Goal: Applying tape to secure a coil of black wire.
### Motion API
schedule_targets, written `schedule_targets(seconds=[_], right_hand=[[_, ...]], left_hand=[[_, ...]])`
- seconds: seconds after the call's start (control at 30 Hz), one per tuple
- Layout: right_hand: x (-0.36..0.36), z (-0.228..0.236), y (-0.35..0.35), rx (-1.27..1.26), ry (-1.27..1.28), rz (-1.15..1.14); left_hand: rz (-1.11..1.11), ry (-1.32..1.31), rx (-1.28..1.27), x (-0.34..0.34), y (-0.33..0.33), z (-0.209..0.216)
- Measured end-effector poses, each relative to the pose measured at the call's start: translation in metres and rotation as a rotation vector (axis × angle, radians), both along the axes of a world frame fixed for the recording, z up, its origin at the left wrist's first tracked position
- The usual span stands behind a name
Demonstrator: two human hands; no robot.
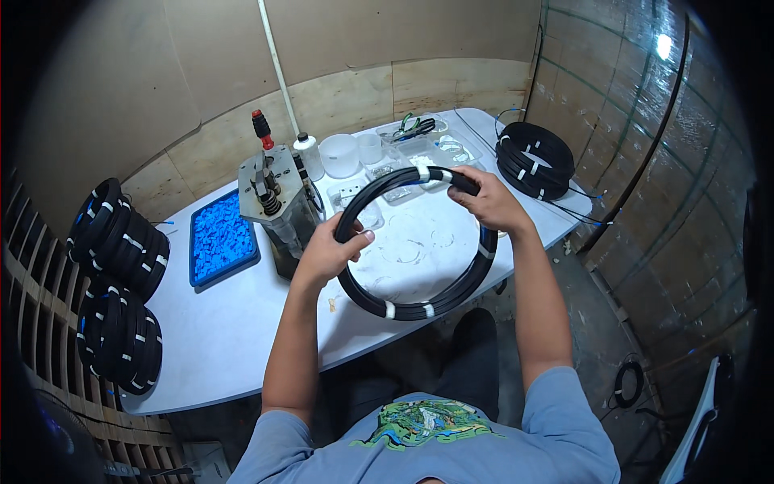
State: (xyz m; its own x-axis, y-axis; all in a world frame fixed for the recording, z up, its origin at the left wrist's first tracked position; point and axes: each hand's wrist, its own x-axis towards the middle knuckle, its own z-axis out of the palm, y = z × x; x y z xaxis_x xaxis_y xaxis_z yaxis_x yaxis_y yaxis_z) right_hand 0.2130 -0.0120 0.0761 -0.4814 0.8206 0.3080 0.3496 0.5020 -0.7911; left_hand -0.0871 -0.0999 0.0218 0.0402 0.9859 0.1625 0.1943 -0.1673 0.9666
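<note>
A black coil of cable point(369, 298), bound at intervals with white ties, is held up over the near part of the white table. My left hand point(332, 252) grips its left side, thumb on the near face and fingers wrapped behind. At the coil's upper right, my right hand point(488, 199) closes around the cable. Through the ring the tabletop shows, with faint scuff marks. Left of the coil stands a metal bench press point(270, 198) with a red and black handle.
A blue tray point(201, 282) of small blue parts lies left of the press. More black coils are stacked at the far left point(121, 335) and back right point(534, 161). Bottles, white tubs point(339, 156), clear boxes and pliers point(415, 127) line the back. A small coil point(629, 383) lies on the floor.
</note>
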Motion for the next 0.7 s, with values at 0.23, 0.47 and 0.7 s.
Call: schedule_targets(seconds=[0.23,0.47,0.7], right_hand=[[-0.024,0.027,0.008,0.103,-0.239,0.21],[-0.012,0.007,-0.009,0.161,-0.146,-0.117],[-0.014,-0.093,-0.018,-0.317,0.652,-0.208]], left_hand=[[0.106,-0.138,-0.044,0.012,-0.005,-0.018],[0.161,-0.477,-0.04,0.01,-0.012,-0.023],[0.268,-0.892,-0.121,-0.002,0.007,-0.046]])
